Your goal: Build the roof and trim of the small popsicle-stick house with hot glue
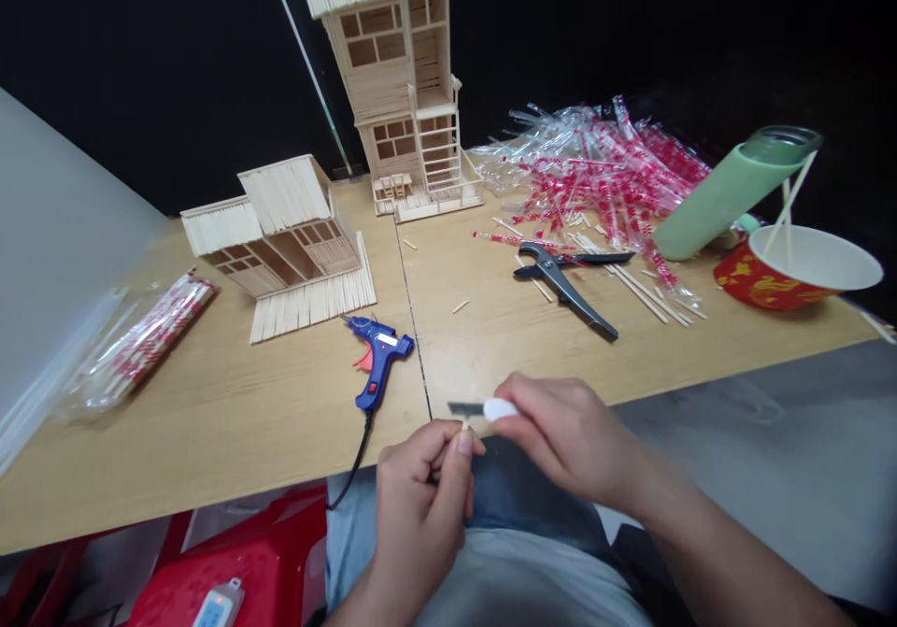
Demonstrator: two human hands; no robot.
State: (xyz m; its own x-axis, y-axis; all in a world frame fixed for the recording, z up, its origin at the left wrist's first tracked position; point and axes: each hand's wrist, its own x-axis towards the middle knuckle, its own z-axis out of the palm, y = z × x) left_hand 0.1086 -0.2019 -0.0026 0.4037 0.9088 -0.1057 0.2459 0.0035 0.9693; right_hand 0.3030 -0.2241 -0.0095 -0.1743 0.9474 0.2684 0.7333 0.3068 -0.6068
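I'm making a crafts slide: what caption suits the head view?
Right hand holds a knife near a stick in the left hand; glue gun on the table.

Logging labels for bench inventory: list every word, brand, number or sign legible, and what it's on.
No text can be read.
Blue glue gun, white label: too small.
Red-and-clear wrappers: any print too small and blurred.
White device on red stool: display too blurred.

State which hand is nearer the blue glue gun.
Left. The left hand is on the person's side of the blue glue gun, slightly right; the right hand is farther off rightward.
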